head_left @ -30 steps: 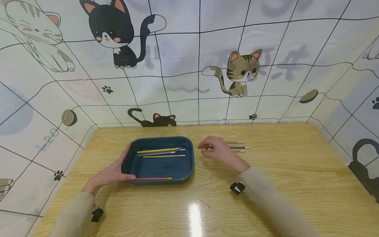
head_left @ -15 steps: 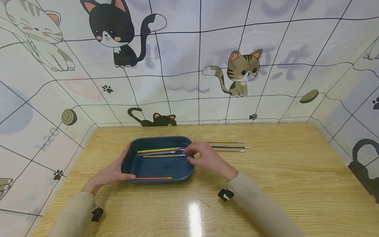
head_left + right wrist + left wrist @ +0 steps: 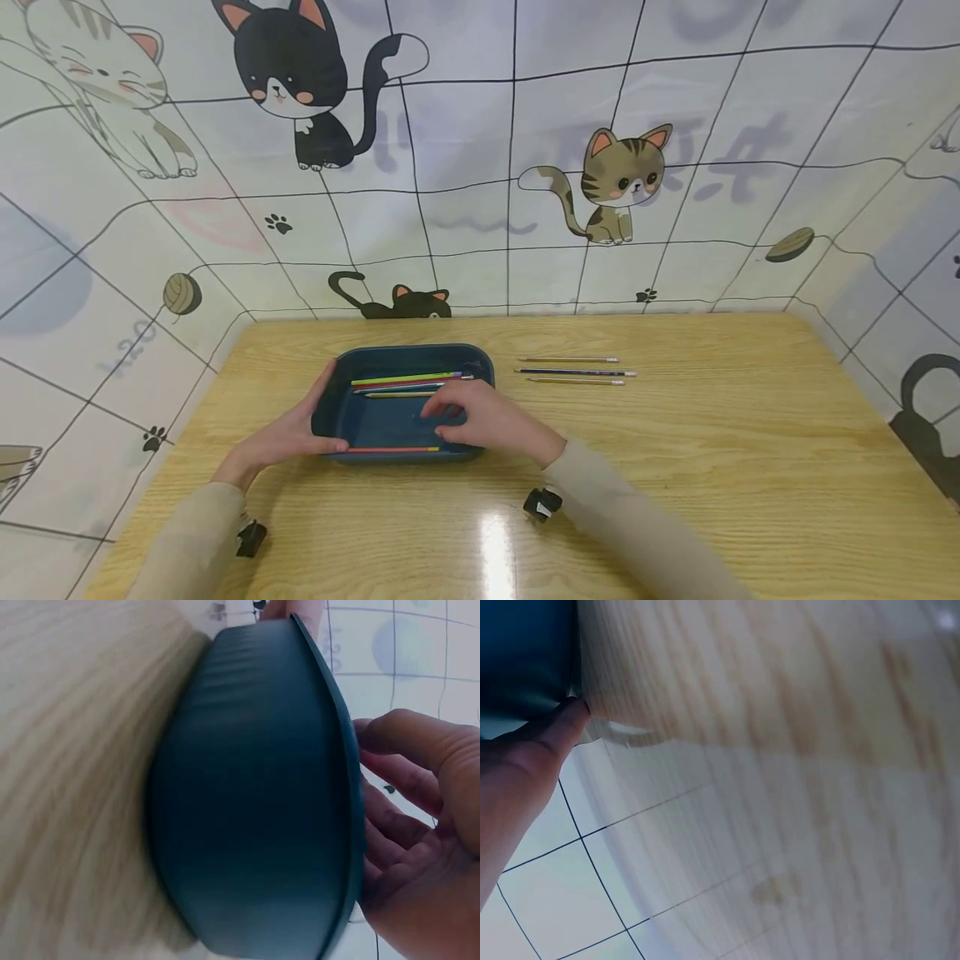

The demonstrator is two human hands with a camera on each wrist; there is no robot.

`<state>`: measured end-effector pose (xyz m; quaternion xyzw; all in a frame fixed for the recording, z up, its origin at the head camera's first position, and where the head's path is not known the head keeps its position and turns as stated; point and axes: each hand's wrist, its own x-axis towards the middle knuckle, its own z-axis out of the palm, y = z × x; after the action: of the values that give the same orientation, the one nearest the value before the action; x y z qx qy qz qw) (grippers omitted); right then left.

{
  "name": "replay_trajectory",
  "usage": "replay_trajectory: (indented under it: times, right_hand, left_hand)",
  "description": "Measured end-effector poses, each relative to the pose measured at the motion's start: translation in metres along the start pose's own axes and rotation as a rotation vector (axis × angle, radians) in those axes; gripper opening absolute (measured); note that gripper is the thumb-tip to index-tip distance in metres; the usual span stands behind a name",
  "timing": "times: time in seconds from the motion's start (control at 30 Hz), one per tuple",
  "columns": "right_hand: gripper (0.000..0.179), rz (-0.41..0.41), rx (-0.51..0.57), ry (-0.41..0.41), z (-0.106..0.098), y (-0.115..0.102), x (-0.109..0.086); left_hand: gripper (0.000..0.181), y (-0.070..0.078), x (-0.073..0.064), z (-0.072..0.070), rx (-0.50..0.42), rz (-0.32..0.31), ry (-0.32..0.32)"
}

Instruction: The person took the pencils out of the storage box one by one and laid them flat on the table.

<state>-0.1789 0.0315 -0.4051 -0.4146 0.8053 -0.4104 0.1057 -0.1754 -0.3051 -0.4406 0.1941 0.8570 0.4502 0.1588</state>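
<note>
A dark blue tray (image 3: 408, 458) sits on the wooden table in the head view. My left hand (image 3: 285, 429) holds its left side, thumb along the front rim and fingers at the left end. Inside lie a yellow-green pencil (image 3: 405, 378) and several others, including a pale gold pencil (image 3: 397, 395) partly behind my right fingers. A red pencil (image 3: 390, 450) lies along the front side, its left end at my left thumb. My right hand (image 3: 487, 421) hovers over the tray's right part, fingers loosely bent and holding nothing; the right wrist view shows it beyond the tray's outer wall (image 3: 255, 795).
Three pencils lie side by side right of the tray: one at the back (image 3: 573, 360), a dark pencil (image 3: 576, 372) in the middle and a pale one (image 3: 577, 382) in front. A cat-printed sheet (image 3: 465, 208) hangs behind and beside the table (image 3: 712, 433).
My right hand has moved left, from above the pencils on the table, across the tray's right rim to over its inside. My left hand stays on the tray.
</note>
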Motion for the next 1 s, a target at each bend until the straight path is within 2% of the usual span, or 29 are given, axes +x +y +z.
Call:
replay_trajectory:
  times: [0.27, 0.77, 1.0]
  right_hand:
    - [0.025, 0.0, 0.006, -0.069, 0.014, -0.003, 0.013]
    - [0.031, 0.141, -0.019, -0.269, 0.03, 0.007, 0.039]
    - [0.03, 0.16, 0.008, -0.301, 0.033, 0.01, 0.044]
  left_hand:
    - [0.124, 0.001, 0.001, 0.0, 0.001, -0.009, 0.002]
    - [0.123, -0.001, 0.001, 0.001, -0.008, -0.004, 0.0]
    - [0.123, 0.0, 0.0, 0.0, -0.004, 0.007, 0.002]
